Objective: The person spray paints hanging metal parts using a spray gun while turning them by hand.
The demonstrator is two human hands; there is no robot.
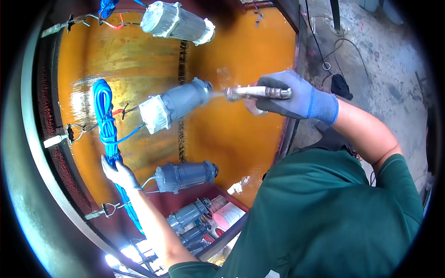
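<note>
In a grey and blue work glove, my right hand (287,95) is closed around a metal spray gun (259,92). A faint mist leaves its nozzle toward the dark end of a grey cylindrical pump (178,102). The pump hangs tilted, its other end wrapped in clear plastic. My left hand (119,173), in a light glove, is closed on a bundled blue cable (105,116), which a blue lead joins to the pump. Below, a second grey pump (185,176) hangs near my left hand. Another pump (177,23), partly plastic-wrapped and whiter, hangs at the top.
Behind the pumps stands an orange-yellow coated panel (232,139). Hooks (69,134) line the curved metal frame (32,116) at left. More grey pumps (187,215) and a pinkish-white bucket (228,215) sit low. A hose (347,39) lies on the concrete floor (380,92) at right.
</note>
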